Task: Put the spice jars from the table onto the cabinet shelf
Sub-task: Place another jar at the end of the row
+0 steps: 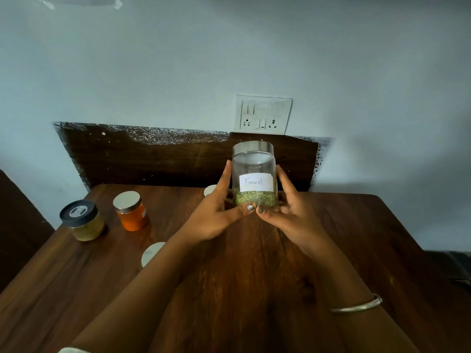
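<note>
A clear glass jar [254, 174] with a steel lid, a white label reading "Fennel" and green seeds in its bottom is held upright above the wooden table [254, 263]. My left hand [216, 215] grips its left side and my right hand [288, 212] grips its right side, both thumbs meeting at its base. On the table's left stand an orange-filled jar [131, 210] with a pale lid and a yellowish jar [82, 220] with a black lid. Two pale lids of other jars, one [151, 253] and another [209, 190], peek out from behind my left arm and hand. No cabinet shelf is in view.
A dark wooden board [153, 159] stands against the pale wall behind the table. A switch and socket plate [263, 114] is on the wall above the held jar. A bangle [356, 305] sits on my right wrist.
</note>
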{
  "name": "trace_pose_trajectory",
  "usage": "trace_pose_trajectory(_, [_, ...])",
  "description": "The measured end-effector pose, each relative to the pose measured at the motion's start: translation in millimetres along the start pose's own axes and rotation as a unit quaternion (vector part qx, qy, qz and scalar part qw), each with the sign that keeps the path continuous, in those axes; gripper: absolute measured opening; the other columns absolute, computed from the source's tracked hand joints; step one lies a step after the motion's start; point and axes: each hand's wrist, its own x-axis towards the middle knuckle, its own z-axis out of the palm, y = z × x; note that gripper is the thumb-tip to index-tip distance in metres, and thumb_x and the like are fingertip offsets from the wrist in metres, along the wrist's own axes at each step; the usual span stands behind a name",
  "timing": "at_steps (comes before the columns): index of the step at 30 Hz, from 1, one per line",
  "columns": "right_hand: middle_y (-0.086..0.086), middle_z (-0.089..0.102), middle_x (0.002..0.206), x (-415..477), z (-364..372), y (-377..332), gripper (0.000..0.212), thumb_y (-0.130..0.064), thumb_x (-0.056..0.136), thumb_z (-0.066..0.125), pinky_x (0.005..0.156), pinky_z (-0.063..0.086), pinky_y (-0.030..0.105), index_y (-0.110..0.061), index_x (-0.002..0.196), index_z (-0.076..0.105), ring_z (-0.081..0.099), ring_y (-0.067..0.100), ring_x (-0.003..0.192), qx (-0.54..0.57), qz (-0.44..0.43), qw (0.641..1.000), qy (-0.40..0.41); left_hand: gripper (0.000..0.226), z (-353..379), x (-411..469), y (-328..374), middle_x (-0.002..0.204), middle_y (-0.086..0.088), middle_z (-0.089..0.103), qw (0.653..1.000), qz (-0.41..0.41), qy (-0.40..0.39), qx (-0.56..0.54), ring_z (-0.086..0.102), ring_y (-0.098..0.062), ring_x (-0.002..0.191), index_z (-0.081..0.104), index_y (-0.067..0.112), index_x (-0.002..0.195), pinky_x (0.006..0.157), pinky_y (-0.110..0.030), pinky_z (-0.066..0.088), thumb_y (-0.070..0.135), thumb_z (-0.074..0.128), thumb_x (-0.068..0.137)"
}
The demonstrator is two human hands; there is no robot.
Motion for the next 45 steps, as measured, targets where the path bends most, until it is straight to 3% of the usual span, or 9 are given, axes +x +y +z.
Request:
trace_pose_trajectory(7, [-0.008,0.046,0.140,2,-15,-14,0.095,-0.040,0.068,0.070,0.084,0.054,0.026,-0.045,0.144,0.013,0.065,0.008,0.102,-0.067,-0.005,0.998,-0.006,0.099,2,5,3,0.118,0.041,0.044,0.999,0.029,0.020,0.024,0.051,0.013,0.108,-0.007,0.034,0.144,0.094,-0.026,0.046,0.038,0.066,0.077])
trace_pose_trajectory(13, [-0.013,0.061,0.118,16,-31,-30,0.099,-0.051,0.063,0.068,0.091,0.051,0.031,-0.053,0.139,0.004,0.063,0.006,0.103,-0.142,-0.028,0.989,0.004,0.094,-2,21,18,0.118,0.025,0.054,0.992,0.093,0.042,0.078,0.067,-0.020,0.069,-0.008,0.040,0.141,0.068,-0.040,0.058,0.043,0.060,0.076])
trace_pose_trajectory(18, [-0.003,0.056,0.134,45,-45,-54,0.094,-0.038,0.066,0.068,0.089,0.043,0.009,-0.058,0.132,0.004,0.056,0.002,0.114,-0.160,-0.062,0.984,0.037,0.091,-9,55,44,0.115,0.031,0.051,0.986,0.123,0.056,0.097,0.062,0.006,0.094,-0.008,0.044,0.137,0.084,-0.014,0.051,0.042,0.059,0.077])
trace_pose_trajectory(20, [-0.004,0.053,0.137,60,-53,-69,0.092,-0.033,0.070,0.070,0.080,0.039,-0.001,-0.060,0.129,0.005,0.052,0.001,0.117,-0.172,-0.082,0.980,0.063,0.089,-16,74,58,0.120,0.028,0.050,0.982,0.142,0.058,0.106,0.060,0.004,0.101,-0.008,0.046,0.136,0.086,-0.012,0.049,0.037,0.061,0.081])
trace_pose_trajectory(27, [-0.004,0.050,0.139,128,-83,-147,0.096,-0.018,0.079,0.071,0.081,0.042,0.009,-0.043,0.145,0.007,0.055,0.002,0.102,-0.244,-0.214,0.932,0.162,0.083,-47,155,132,0.131,0.015,0.049,0.948,0.231,0.144,0.165,0.059,0.001,0.100,-0.003,0.054,0.131,0.075,0.004,0.041,0.030,0.062,0.085])
trace_pose_trajectory(33, [-0.021,0.053,0.117,182,-108,-212,0.089,-0.014,0.078,0.073,0.082,0.048,0.008,-0.039,0.145,0.020,0.060,-0.005,0.095,-0.225,-0.321,0.895,0.213,0.091,-74,220,192,0.116,0.016,0.056,0.923,0.284,0.203,0.162,0.064,-0.005,0.096,0.002,0.042,0.143,0.086,-0.018,0.048,0.019,0.066,0.083])
trace_pose_trajectory(37, [-0.013,0.055,0.121,216,-120,-244,0.089,-0.014,0.077,0.074,0.087,0.050,0.016,-0.036,0.146,0.023,0.061,0.004,0.101,-0.225,-0.363,0.875,0.229,0.086,-89,253,223,0.117,0.022,0.053,0.903,0.323,0.223,0.174,0.062,-0.007,0.103,0.010,0.030,0.147,0.089,-0.022,0.049,0.015,0.066,0.083])
trace_pose_trajectory(42, [-0.010,0.057,0.122,249,-130,-262,0.076,-0.029,0.082,0.068,0.075,0.044,0.009,-0.031,0.145,0.025,0.060,0.004,0.097,-0.254,-0.381,0.851,0.258,0.069,-101,286,241,0.123,-0.006,0.060,0.871,0.353,0.260,0.221,0.061,-0.017,0.105,0.021,0.022,0.147,0.093,-0.037,0.050,0.022,0.058,0.089])
trace_pose_trajectory(45, [-0.003,0.059,0.128,261,-139,-267,0.071,-0.034,0.082,0.068,0.081,0.048,0.019,-0.035,0.141,0.029,0.059,0.012,0.109,-0.254,-0.393,0.842,0.270,0.067,-103,298,243,0.123,-0.006,0.060,0.858,0.366,0.280,0.226,0.061,-0.016,0.104,0.022,0.023,0.147,0.092,-0.034,0.050,0.025,0.057,0.090])
